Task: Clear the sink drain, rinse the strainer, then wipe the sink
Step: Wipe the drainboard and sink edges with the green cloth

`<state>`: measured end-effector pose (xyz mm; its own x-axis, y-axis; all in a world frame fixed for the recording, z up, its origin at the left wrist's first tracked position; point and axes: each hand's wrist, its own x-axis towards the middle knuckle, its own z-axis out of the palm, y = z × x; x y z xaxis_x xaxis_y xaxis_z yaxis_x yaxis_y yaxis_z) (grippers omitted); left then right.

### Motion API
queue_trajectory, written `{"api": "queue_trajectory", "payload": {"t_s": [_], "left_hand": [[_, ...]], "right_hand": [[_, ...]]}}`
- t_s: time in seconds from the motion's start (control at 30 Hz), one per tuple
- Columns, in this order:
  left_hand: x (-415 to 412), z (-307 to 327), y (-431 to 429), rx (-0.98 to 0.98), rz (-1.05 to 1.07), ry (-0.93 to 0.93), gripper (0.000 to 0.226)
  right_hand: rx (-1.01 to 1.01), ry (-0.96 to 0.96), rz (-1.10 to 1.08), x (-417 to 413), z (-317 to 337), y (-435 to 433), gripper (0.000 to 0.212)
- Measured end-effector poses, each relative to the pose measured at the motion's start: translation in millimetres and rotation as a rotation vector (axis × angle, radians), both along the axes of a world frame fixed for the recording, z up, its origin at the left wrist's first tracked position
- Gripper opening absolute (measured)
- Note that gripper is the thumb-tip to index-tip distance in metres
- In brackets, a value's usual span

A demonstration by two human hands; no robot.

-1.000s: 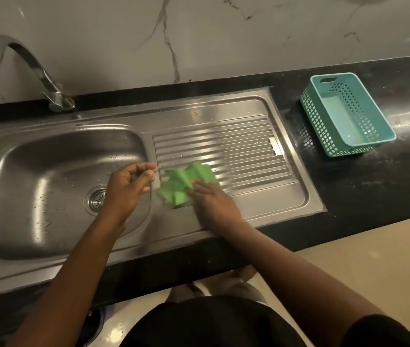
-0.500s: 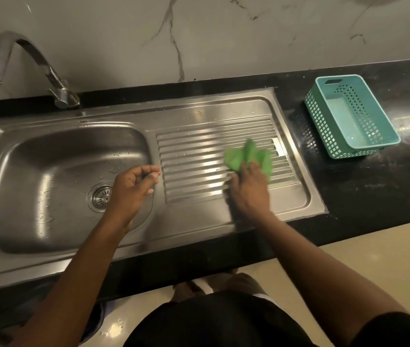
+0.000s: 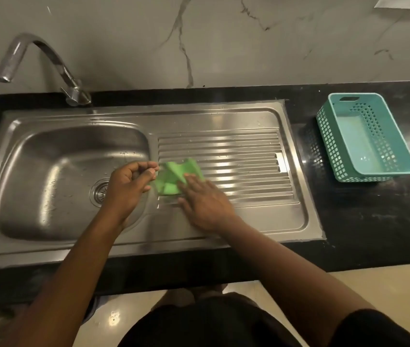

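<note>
The right hand [image 3: 206,206] lies flat on the green cloth [image 3: 174,179], fingers [image 3: 191,180] straight and slightly spread, pressing it onto the left end of the ribbed drainboard [image 3: 236,171] of the sink [image 3: 199,116]. The left hand [image 3: 126,191] hovers over the basin's right edge, just beside the cloth, fingers loosely curled and holding nothing. The strainer [image 3: 98,194] sits in the drain, partly hidden by that hand. A teal basket [image 3: 371,136] stands on the dark surface [image 3: 361,221] to the right.
</note>
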<state>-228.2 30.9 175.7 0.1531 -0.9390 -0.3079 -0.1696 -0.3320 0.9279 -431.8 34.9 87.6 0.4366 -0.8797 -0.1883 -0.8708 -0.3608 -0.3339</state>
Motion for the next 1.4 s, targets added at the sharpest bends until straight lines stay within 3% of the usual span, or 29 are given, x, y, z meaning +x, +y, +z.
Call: {"api": "queue_trajectory", "payload": {"t_s": [0.27,0.47,0.73,0.87,0.93,1.23,1.4], "left_hand": [[0,-9,7,0.041,0.049,0.015,0.017],[9,-6,-1,0.043,-0.011,0.033,0.017],[29,3,-15,0.015,-0.044,0.013,0.019],[34,6,-19,0.014,-0.064,-0.002,0.019],[33,5,-21,0.014,-0.074,0.002,0.019],[28,0,-25,0.021,-0.107,0.021,0.019],[30,-2,-24,0.029,-0.108,0.013,0.019]], "right_hand": [[0.03,0.223,-0.44,-160,11,0,0.066],[0.058,0.073,-0.71,-65,7,3,0.079],[0.107,-0.068,-0.255,109,-1,8,0.076],[0.011,-0.034,-0.045,82,-6,4,0.066],[-0.026,0.007,-0.04,45,-10,5,0.062],[0.066,0.164,-0.646,-137,-2,-6,0.074],[0.106,0.082,-0.807,-75,-3,-22,0.092]]}}
